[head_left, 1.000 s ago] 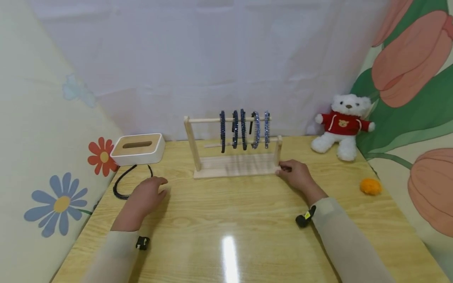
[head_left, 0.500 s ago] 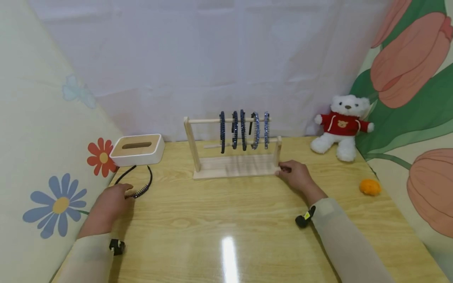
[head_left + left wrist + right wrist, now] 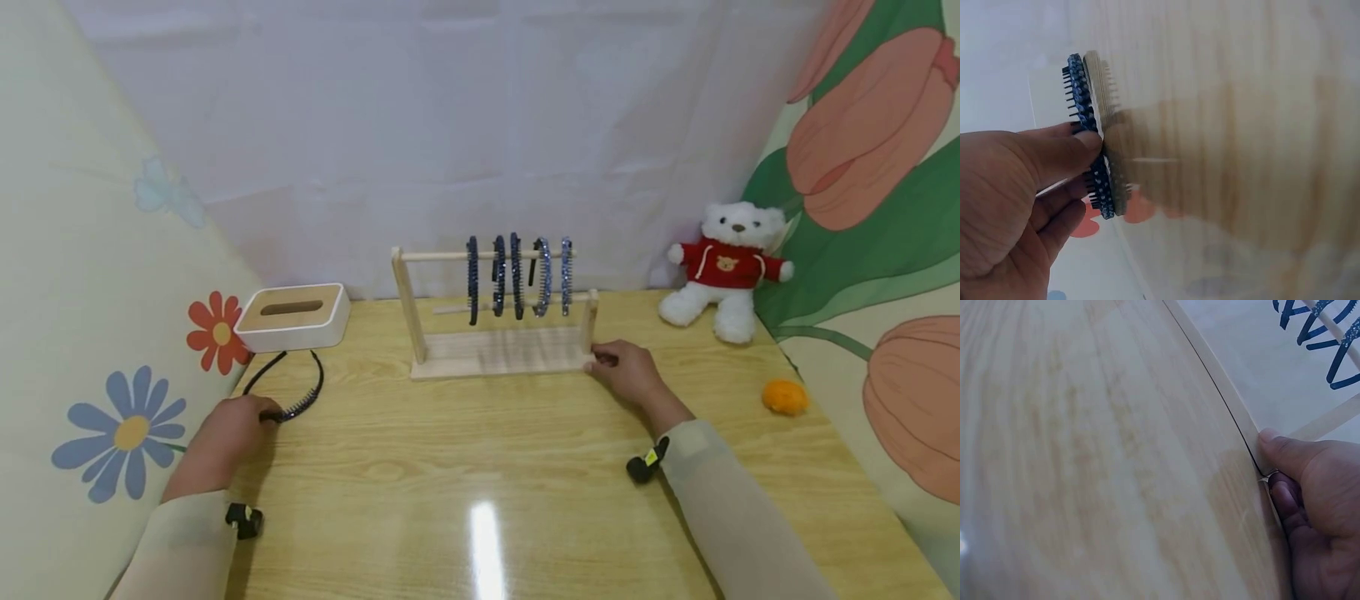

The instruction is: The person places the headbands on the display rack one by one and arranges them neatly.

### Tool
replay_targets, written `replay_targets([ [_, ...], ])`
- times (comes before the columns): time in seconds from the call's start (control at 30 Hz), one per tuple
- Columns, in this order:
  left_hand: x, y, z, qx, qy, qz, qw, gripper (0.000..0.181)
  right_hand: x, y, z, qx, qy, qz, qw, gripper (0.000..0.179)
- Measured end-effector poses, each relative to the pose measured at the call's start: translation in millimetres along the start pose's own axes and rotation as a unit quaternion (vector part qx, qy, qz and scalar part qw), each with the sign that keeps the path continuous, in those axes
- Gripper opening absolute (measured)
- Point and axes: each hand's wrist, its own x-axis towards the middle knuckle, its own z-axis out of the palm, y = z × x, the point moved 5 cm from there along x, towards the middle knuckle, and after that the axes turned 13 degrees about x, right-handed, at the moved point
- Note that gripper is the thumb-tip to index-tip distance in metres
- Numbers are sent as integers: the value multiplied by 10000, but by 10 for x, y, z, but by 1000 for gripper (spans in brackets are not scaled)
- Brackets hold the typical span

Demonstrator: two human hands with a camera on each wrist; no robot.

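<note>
At the left of the table, my left hand (image 3: 234, 432) pinches the front of a dark headband (image 3: 305, 403) with comb teeth. The left wrist view shows the thumb on the glittery beaded outside of that headband (image 3: 1082, 94), fingers behind it. A wooden rack (image 3: 450, 354) stands upright at the middle back, several dark and blue glittery headbands (image 3: 515, 279) hanging from its upper rod. My right hand (image 3: 630, 373) grips the right end of the rack's base. In the right wrist view the thumb lies on the base (image 3: 1235, 381) and the fingers curl at its end.
A white tissue box (image 3: 292, 336) with a wooden lid sits at the back left, just behind the headband. At the back right sits a white teddy bear (image 3: 727, 262) in a red hoodie. An orange fluffy ball (image 3: 785, 397) lies near the right edge.
My left hand has moved left and down to the loose headband and taken hold of its front. The right hand has stayed at the rack's base.
</note>
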Motion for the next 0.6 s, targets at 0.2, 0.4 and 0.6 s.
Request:
replay_targets([
  [0.2, 6, 260, -9, -375, 299, 366, 9982, 13, -1, 5, 6, 29, 28, -39, 10000, 44],
  [0.4, -21, 650, -108, -1392, 471, 579, 9874, 19, -9, -13, 6, 38, 48, -45, 10000, 44],
  [0.6, -26, 923, -294, -2784, 375, 214, 9595, 35, -18, -23, -2, 13, 68, -68, 10000, 43],
])
